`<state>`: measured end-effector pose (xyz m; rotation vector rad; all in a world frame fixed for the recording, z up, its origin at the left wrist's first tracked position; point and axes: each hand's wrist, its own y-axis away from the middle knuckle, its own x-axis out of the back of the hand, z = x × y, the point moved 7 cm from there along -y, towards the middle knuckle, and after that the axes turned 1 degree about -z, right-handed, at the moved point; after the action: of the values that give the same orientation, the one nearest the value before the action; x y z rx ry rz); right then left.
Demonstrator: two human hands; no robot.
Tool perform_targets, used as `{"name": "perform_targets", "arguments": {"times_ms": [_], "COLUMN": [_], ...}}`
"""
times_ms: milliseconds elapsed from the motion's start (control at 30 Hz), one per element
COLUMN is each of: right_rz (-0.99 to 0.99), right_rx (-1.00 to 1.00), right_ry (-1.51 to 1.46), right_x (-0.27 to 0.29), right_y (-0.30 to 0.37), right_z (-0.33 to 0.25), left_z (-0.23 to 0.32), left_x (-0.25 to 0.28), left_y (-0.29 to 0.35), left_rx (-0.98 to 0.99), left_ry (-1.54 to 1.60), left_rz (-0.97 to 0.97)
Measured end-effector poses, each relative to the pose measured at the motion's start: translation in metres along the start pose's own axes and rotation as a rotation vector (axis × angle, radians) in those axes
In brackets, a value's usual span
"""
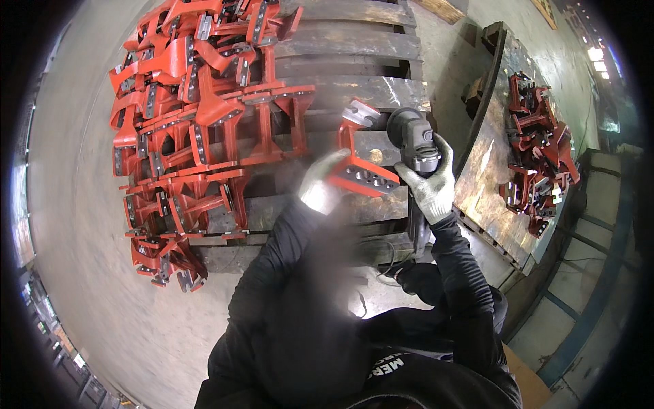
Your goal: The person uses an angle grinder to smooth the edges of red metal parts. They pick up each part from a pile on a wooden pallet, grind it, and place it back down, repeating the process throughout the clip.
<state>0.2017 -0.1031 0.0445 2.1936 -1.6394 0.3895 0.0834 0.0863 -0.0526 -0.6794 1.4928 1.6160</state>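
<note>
My gloved left hand (323, 183) is closed on a red metal bracket (366, 176), held above the wooden pallet. Round holes show along the bracket's dark lower plate, and bare metal shines at its upper end. My gloved right hand (432, 183) is wrapped round the head of a grey angle grinder (420, 146), just right of the bracket. The grinder's disc (403, 127) faces the bracket's upper end, with a gap between them. Part of the grinder's body drops below my right hand. A dark blur in front hides some of my left arm.
Many similar red brackets (197, 129) are piled on the left of the pallet (347, 41). To the right, a worn wooden board (489, 163) bears another heap of red brackets (538, 146). A dark cable (388, 253) hangs near the pallet's front edge.
</note>
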Motion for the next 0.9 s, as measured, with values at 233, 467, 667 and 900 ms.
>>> {"name": "perform_targets", "arguments": {"times_ms": [233, 467, 667, 900], "right_rz": [-0.070, -0.217, -0.271, -0.184], "right_rx": [0.173, 0.298, 0.107, 0.290], "right_ry": [0.327, 0.503, 0.122, 0.274], "right_x": [-0.020, -0.035, -0.038, -0.034], "right_y": [0.000, 0.001, 0.001, 0.001], "right_z": [-0.016, -0.014, 0.031, 0.030], "left_z": [-0.015, -0.036, -0.039, -0.032], "left_x": [-0.024, -0.013, 0.001, -0.010], "left_y": [0.002, -0.001, -0.016, -0.010], "left_rx": [-0.013, 0.003, 0.030, -0.016], "left_ry": [-0.088, -0.311, -0.079, -0.199], "left_rz": [-0.183, -0.031, -0.023, -0.046]}}
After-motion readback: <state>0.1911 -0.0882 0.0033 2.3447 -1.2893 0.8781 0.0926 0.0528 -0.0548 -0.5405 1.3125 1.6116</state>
